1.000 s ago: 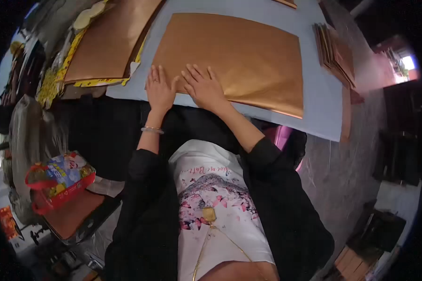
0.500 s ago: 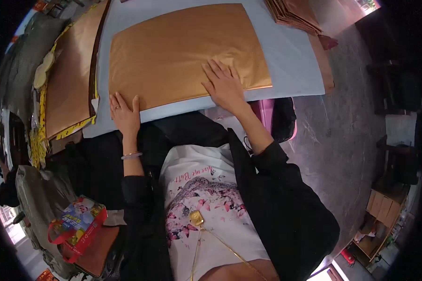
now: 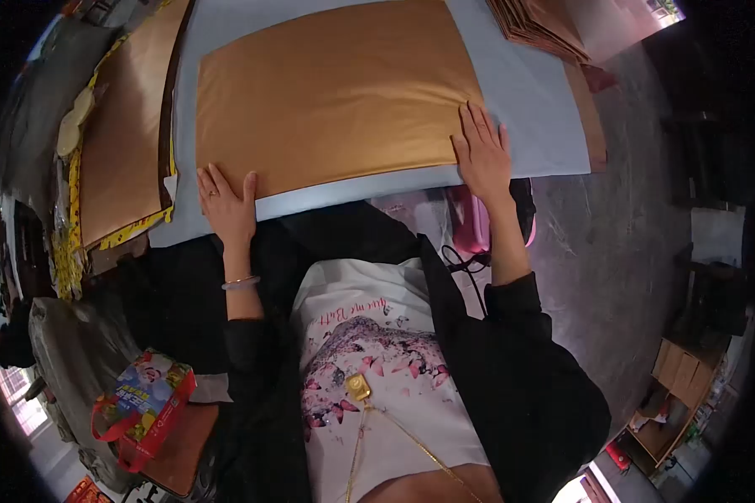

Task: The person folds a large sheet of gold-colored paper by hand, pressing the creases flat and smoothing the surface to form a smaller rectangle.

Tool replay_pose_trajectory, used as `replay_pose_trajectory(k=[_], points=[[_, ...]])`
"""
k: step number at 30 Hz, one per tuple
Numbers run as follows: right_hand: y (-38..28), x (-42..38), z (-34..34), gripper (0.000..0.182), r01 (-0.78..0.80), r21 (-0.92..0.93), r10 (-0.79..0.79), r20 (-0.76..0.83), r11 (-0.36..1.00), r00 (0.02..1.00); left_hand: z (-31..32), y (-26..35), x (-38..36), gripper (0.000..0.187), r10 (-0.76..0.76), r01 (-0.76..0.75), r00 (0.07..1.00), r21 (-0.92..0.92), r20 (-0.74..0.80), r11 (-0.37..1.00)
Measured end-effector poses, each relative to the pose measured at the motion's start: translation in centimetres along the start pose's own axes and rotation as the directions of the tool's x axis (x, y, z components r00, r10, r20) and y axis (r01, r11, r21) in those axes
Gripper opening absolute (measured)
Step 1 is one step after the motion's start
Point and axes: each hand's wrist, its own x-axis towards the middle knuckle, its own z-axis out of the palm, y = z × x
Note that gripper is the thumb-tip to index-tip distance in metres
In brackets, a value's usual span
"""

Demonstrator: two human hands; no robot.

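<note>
A large sheet of shiny golden-brown paper or fabric (image 3: 327, 101) lies flat on a pale blue covering (image 3: 528, 117). My left hand (image 3: 228, 201) rests on the sheet's near left corner, fingers stretched out and thumb apart, with a ring and a bracelet on that arm. At the near right corner my right hand (image 3: 483, 155) lies flat with its fingers extended, partly over the sheet's edge. Faint creases run across the sheet towards the right hand. Neither hand grips anything.
A brown sheet (image 3: 126, 134) with yellow edging lies at the left. Folded brown pieces (image 3: 545, 29) are stacked at the far right. A pink and black object (image 3: 476, 220) is below the table edge. A red and blue bag (image 3: 147, 398) sits at the lower left.
My right hand has slid right along the sheet to its near right corner. My left hand stays at the left corner. The view has shifted slightly.
</note>
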Motion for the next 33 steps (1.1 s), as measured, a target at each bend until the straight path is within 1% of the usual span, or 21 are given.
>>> replay_pose_trajectory(k=[2,5,6,10,12,13,15,16,17,19,20,21,23,24,25,26,28,29,30,31,33], points=[[-0.1,0.0,-0.1,0.050,-0.007,-0.015,0.007,-0.003,1.000,1.000,0.1,0.0,-0.1,0.082,0.028,-0.029,0.999,-0.021,-0.032,0.999],[-0.1,0.0,0.0,0.050,-0.004,-0.046,0.004,-0.012,0.999,1.000,0.0,0.1,-0.2,0.083,0.008,-0.008,1.000,-0.017,-0.022,1.000],[0.2,-0.1,0.3,0.051,0.025,-0.039,-0.027,-0.041,0.999,0.999,-0.1,0.3,-0.2,0.083,0.010,-0.014,0.999,-0.079,-0.052,0.997],[-0.2,0.2,-0.1,0.051,-0.007,-0.141,0.013,0.039,0.990,0.999,-0.5,0.6,-0.2,0.082,0.002,-0.006,0.999,-0.059,-0.053,0.998],[-1.8,1.2,-0.1,0.051,-0.056,-0.025,0.057,0.030,0.998,0.998,-0.4,0.7,-0.3,0.085,-0.003,-0.003,0.998,-0.099,-0.063,0.995],[-3.6,1.8,-0.3,0.050,-0.003,0.012,0.003,-0.004,1.000,1.000,-0.2,0.6,-0.2,0.086,-0.007,-0.002,0.997,-0.121,-0.074,0.993],[-7.9,3.1,-0.1,0.051,0.073,0.162,-0.074,-0.001,0.984,0.997,-0.9,1.5,-0.1,0.087,-0.087,0.087,0.996,-0.112,0.001,0.990],[-10.9,3.6,-0.3,0.052,0.091,0.302,-0.111,0.051,0.949,0.993,-0.7,1.4,-0.2,0.087,-0.080,0.077,0.997,-0.127,-0.017,0.989],[-13.5,3.9,0.1,0.052,0.150,0.324,-0.182,0.071,0.934,0.981,-0.4,1.3,-0.4,0.087,-0.072,0.067,0.997,-0.139,-0.034,0.988],[-18.6,4.7,1.4,0.051,0.249,0.362,-0.307,0.113,0.898,0.945,-2.0,1.4,-0.3,0.085,-0.055,0.050,0.998,-0.249,-0.013,0.967],[-20.8,5.0,1.9,0.051,0.299,0.405,-0.359,0.080,0.864,0.930,-1.6,1.6,-0.5,0.084,-0.067,0.051,0.996,-0.235,-0.060,0.971],[-22.8,5.3,2.6,0.050,0.337,0.420,-0.411,0.099,0.843,0.906,-0.8,1.4,-0.4,0.084,-0.075,0.050,0.991,-0.214,-0.109,0.976],[-25.7,5.6,4.0,0.050,0.435,0.374,-0.503,0.101,0.819,0.859,-1.1,1.4,-0.4,0.083,-0.088,0.078,0.995,-0.219,-0.040,0.973],[-26.7,5.6,4.5,0.050,0.457,0.390,-0.523,0.077,0.799,0.849,-0.6,1.4,-0.4,0.082,-0.097,0.091,0.995,-0.168,-0.025,0.982],[-27.4,5.7,4.7,0.050,0.450,0.367,-0.521,0.119,0.814,0.845,-0.4,1.3,-0.4,0.082,-0.100,0.099,0.995,-0.124,-0.005,0.987],[-27.7,5.8,5.0,0.050,0.437,0.340,-0.510,0.167,0.833,0.844,-0.6,1.4,-0.5,0.083,-0.100,0.098,0.995,-0.142,-0.003,0.985],[-27.2,6.0,5.2,0.050,0.423,0.358,-0.501,0.159,0.832,0.851,-1.0,1.5,-0.5,0.083,-0.107,0.107,0.994,-0.159,0.011,0.981],[-26.5,6.1,4.8,0.050,0.422,0.316,-0.487,0.165,0.850,0.858,-1.0,1.5,-0.5,0.083,-0.111,0.116,0.993,-0.183,0.037,0.976],[-25.7,6.3,4.3,0.050,0.418,0.272,-0.471,0.172,0.867,0.865,-1.0,1.5,-0.5,0.084,-0.116,0.114,0.993,-0.205,0.001,0.972],[-24.6,6.7,3.7,0.050,0.401,0.177,-0.433,0.224,0.899,0.873,-0.9,1.6,-0.6,0.084,-0.109,0.108,0.994,-0.211,0.004,0.972],[-21.3,7.4,4.1,0.048,0.319,0.197,-0.353,0.167,0.927,0.921,-0.7,1.5,-0.8,0.085,-0.106,0.091,0.993,-0.231,-0.053,0.969]])
